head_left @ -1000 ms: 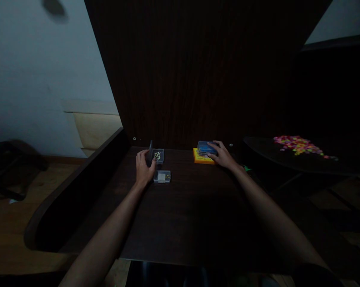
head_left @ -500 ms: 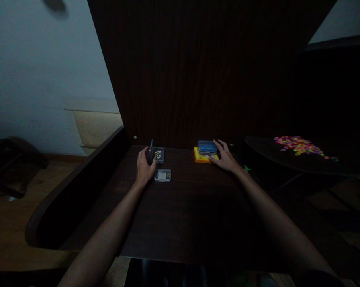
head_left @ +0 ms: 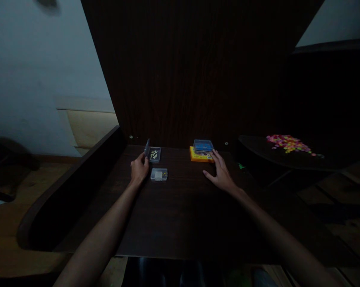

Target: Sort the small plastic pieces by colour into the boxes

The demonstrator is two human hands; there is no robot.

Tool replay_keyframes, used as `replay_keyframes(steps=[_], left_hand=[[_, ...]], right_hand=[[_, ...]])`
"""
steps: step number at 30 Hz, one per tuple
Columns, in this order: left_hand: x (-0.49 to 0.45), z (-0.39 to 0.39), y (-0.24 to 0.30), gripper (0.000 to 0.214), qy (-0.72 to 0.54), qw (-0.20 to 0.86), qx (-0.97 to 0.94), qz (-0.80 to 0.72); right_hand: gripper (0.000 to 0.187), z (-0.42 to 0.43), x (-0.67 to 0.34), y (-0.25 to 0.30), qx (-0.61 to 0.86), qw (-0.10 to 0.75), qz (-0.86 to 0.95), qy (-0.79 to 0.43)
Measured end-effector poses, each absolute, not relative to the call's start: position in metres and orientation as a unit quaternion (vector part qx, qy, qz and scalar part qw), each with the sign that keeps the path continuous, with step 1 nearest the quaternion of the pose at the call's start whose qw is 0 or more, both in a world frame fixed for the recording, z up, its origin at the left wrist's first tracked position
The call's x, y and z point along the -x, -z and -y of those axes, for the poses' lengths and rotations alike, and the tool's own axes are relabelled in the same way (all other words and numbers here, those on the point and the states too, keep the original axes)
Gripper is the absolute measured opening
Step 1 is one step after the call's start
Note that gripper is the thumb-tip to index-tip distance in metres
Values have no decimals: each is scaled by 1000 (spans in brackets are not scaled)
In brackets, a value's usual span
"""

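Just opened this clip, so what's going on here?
A person has both hands over a dark table. The left hand has its fingers at the raised lid of an open clear box holding small pale pieces; the exact grip is too dark to tell. A small closed case lies nearer the person. The right hand is spread open, fingertips by a yellow box with a blue case on top.

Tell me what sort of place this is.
Probably a dim room in a home: a dark brown wooden desk-like surface with a tall back panel, a pale bluish wall and brown wood-look flooring.
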State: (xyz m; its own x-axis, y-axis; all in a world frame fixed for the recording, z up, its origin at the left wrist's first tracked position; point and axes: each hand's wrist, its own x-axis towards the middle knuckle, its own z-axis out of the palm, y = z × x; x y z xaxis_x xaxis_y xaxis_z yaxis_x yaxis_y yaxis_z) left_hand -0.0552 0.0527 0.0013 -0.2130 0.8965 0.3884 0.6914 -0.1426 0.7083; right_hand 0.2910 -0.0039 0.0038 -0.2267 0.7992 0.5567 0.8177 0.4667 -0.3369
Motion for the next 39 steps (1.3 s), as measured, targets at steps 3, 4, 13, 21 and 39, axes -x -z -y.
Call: replay_keyframes(steps=[3,4,13,21,39], left_hand=[[57,-55,0,34,-440,115,-613,-646],[57,-55,0,35,-445,118,-608,-647],[54,-54,-1,99,-467,153,-602,-630],[59,-58,2,90,-484,151,-599,-619],[57,-58,2,82,-472,148,-607,-622]], right_hand=[[75,19,-274,-8,492,362,792,5],[75,23,-269,-9,481,364,798,-2],[78,38,-243,4,450,359,816,-53],[77,43,-241,5,438,351,824,-77],[76,43,-241,7,432,351,825,-98]])
